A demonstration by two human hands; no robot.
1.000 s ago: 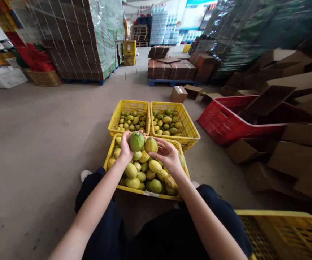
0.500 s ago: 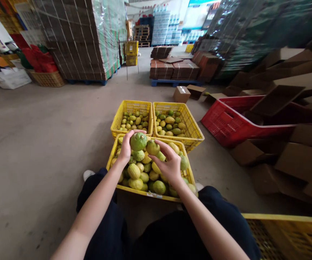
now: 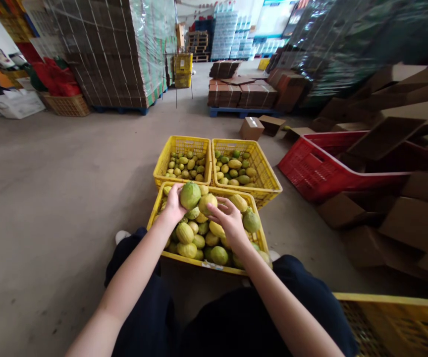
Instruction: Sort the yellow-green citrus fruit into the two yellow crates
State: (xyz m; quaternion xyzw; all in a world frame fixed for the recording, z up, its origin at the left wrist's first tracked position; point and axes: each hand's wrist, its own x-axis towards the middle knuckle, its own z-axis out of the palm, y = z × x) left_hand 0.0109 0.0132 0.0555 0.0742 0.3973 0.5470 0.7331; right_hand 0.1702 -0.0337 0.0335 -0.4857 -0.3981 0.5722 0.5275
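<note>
Over the near yellow crate, which is heaped with green and yellow lemon-like fruit, both my hands are raised. My left hand is closed around a large green fruit, its fingers partly hidden behind it. Just to the right, my right hand grips a smaller yellow fruit with the thumb in front and fingers behind. The two held fruits are side by side, close together.
Two yellow crates, left and right, hold more fruit just beyond. A red crate stands right among cardboard boxes. Another yellow crate is at lower right. Stacked flat cardboard lies on a pallet ahead.
The fruit in my right hand has turned and shows a yellower side, and my right fingers have shifted on it. The green fruit has also turned in my left hand.
</note>
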